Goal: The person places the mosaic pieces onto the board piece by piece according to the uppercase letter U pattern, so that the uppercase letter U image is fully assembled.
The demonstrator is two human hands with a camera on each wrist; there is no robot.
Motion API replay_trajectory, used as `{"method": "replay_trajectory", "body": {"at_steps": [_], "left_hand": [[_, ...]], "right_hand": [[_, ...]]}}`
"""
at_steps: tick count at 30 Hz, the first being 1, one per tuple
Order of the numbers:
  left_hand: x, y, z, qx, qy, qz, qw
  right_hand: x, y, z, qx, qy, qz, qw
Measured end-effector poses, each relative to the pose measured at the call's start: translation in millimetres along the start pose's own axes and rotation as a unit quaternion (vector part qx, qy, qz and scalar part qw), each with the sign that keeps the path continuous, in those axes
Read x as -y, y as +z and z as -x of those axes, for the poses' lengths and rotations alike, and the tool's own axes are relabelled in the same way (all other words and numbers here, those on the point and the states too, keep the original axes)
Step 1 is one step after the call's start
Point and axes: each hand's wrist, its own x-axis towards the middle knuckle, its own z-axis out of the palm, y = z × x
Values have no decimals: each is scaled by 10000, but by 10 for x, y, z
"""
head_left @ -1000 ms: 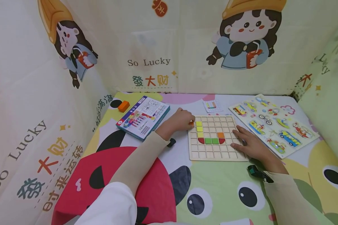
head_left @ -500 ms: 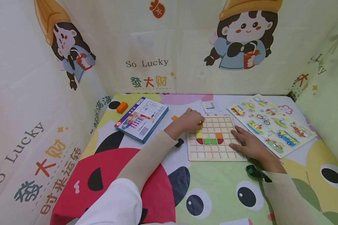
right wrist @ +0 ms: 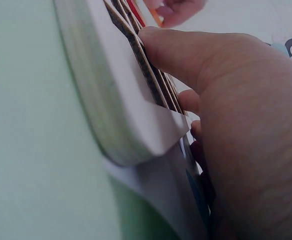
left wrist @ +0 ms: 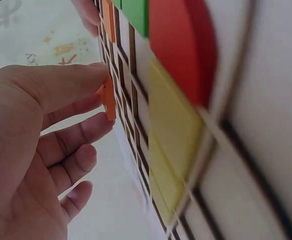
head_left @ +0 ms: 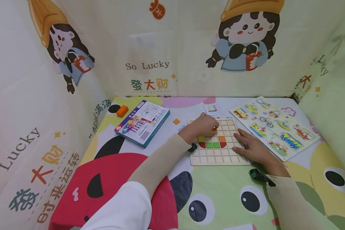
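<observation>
My left hand (head_left: 203, 125) pinches an orange square tile (left wrist: 109, 97) between thumb and fingers, close over the wooden grid board (head_left: 220, 159). On the board lie yellow tiles (left wrist: 173, 120) in a column, partly hidden by the left hand in the head view. Two green tiles (head_left: 212, 145) sit below between red rounded corner pieces (head_left: 223, 144). Another orange tile (head_left: 222, 138) stands above the right red piece. My right hand (head_left: 251, 147) rests on the board's right edge, its fingers extended; in the right wrist view its thumb (right wrist: 171, 50) lies along the board's edge.
A loose orange tile (head_left: 176, 121) lies left of the board. Farther left are a flat box (head_left: 143, 123) and an orange block (head_left: 122, 111). Behind the board lies a pattern card (head_left: 212, 109); a picture puzzle board (head_left: 276, 127) is at the right.
My left hand has moved right from the board's left edge to over its middle, carrying the orange tile. A loose orange tile beside the board is now uncovered. The right hand stays put.
</observation>
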Motion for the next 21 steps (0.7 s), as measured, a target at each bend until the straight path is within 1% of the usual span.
{"method": "replay_trajectory", "body": {"at_steps": [3, 8, 13, 21], "left_hand": [[-59, 7, -64, 50, -20, 94, 9999], [-132, -1, -117, 215, -104, 190, 9995], [-174, -8, -146, 308, -114, 277, 9991], [-208, 7, -194, 408, -97, 300, 9987]], "right_hand": [[-18, 11, 1, -43, -55, 29, 10000], [-11, 21, -3, -69, -61, 54, 9999], [-4, 18, -7, -99, -82, 83, 9999], [-5, 19, -5, -51, 48, 76, 9999]]}}
